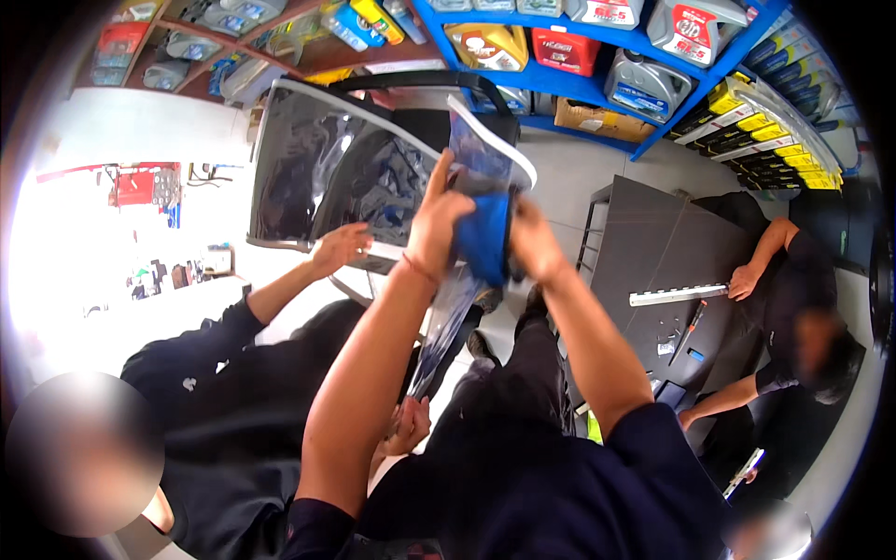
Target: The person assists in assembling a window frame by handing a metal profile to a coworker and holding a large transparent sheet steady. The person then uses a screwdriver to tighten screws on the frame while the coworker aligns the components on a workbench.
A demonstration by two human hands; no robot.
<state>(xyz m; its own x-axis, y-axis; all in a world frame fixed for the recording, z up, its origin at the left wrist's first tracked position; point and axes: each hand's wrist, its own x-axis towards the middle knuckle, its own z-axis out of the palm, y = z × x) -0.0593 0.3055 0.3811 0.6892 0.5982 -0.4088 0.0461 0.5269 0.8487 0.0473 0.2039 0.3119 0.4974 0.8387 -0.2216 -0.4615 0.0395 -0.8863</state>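
My left hand [437, 224] is closed at the left side of a blue thing with a dark edge [482, 235], its index finger pointing up along a glossy dark sheet. My right hand [539, 241] grips the blue thing's right side, smeared by motion; its exact kind I cannot make out. Just beyond is a large dark glossy panel [341, 168] with pale edges, tilted and reflecting. A white-edged dark flap [490, 149] curls up beside it. Below my hands hangs a shiny clear strip [446, 331].
At left a person in black holds one hand [342, 250] by the panel and another [409, 425] by the strip's lower end. Right, another person holds a white bar [679, 295] over a dark table [644, 243]. Blue shelves [551, 82] carry several jugs.
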